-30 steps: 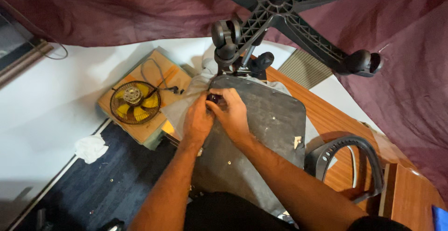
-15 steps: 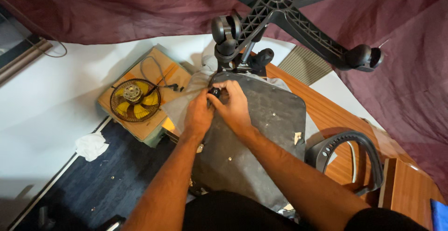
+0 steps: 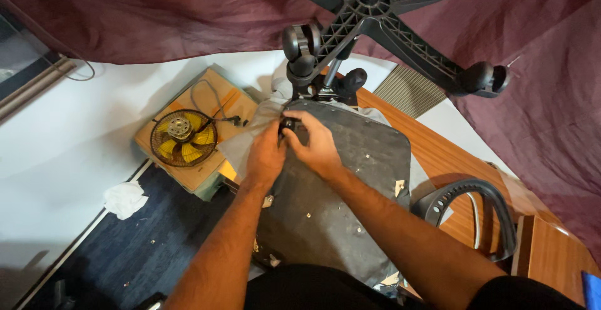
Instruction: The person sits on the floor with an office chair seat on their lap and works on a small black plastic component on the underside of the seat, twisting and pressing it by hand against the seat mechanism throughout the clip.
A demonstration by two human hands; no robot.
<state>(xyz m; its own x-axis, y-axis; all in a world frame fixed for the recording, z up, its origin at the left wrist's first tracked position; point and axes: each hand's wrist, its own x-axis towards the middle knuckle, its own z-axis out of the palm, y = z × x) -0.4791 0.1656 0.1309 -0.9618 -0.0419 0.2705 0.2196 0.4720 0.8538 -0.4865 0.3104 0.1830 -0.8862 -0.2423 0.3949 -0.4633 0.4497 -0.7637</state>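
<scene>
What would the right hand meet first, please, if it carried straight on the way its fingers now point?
Probably the left hand, which it already meets over a small dark part on the upturned chair seat; depth is hard to judge.

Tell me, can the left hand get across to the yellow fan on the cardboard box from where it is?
Probably yes. The left hand sits at the seat underside's near edge, and the yellow fan lies just to its left on the cardboard box, with nothing standing between. Only its cord trails nearby.
</scene>
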